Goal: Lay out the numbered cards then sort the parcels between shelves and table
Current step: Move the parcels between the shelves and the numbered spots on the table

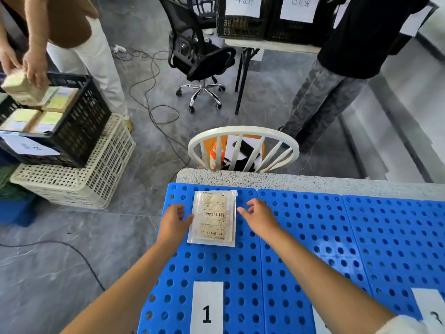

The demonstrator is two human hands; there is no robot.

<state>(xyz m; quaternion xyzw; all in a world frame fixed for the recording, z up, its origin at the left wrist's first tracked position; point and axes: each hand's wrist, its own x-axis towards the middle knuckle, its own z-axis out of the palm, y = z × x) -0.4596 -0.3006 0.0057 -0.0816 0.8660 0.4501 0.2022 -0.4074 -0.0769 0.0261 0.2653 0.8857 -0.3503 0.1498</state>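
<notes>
Already down: card 1 (207, 307) at the near edge of the blue panels (313, 237) that cover the worktop (289, 180), and card 3 (431, 309) further right. A white strip between them is mostly hidden under the right forearm, so its number can't be read. The card step looks done, as far as can be seen.

Sorting seems barely begun. One parcel (213, 219), a flat clear bag with a barcode label, lies flat on the left panel beyond card 1. No shelves in view.

Left hand (174, 220): fingers relaxed, tips touching the parcel's left edge, gripping nothing. Right hand (260, 216): just beside the right edge, fingers loosely spread, holding nothing; contact unclear.

Containers: a black crate (79, 126) to the left sits on a white crate (96, 179). The black one holds boxes (36, 119) with yellowish labels, packed side by side. Another person (72, 25) holds one more box over it. The white crate's contents can't be made out.
</notes>
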